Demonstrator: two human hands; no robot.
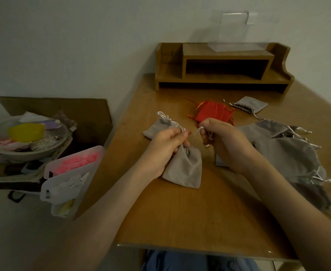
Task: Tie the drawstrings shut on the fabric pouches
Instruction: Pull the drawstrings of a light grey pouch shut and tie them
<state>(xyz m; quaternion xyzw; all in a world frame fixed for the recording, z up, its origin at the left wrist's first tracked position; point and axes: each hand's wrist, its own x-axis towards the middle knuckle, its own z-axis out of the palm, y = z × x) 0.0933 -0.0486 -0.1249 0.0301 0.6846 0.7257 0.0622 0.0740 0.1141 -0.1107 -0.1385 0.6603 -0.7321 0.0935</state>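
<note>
The left hand (166, 145) is gripping a grey fabric pouch (186, 169) by its gathered neck, its fingers (182, 136) curling tight round the bunched cloth, while the body of the pouch is hanging down and resting on the wooden counter (180, 218) near the middle, just in front of the person. The right hand (225, 141) is holding up beside it, its fingers (206, 132) pinching together on the white drawstring (196, 132) that is running across the gap from the pouch's neck. The two hands are sitting close, level with each other, and only the cord is bridging them.

Just behind the left hand, a second grey pouch (156, 128) is lying flat with its mouth drawn in and its white cord looping at the top. A red pouch (213, 113) is lying beyond the right hand, its orange-red cords trailing out. Further back on the right, a small grey pouch (250, 104) is lying alone, and a loose heap of grey pouches (287, 155) is spreading along the counter's right side, white cords sticking out of it. A wooden desk shelf (223, 65) is standing at the far end against the wall.

Off the counter's left edge, a cardboard box (78, 110) is holding a bowl with a yellow container (26, 132), and a translucent plastic box (76, 161) with pink contents is leaning beside it
</note>
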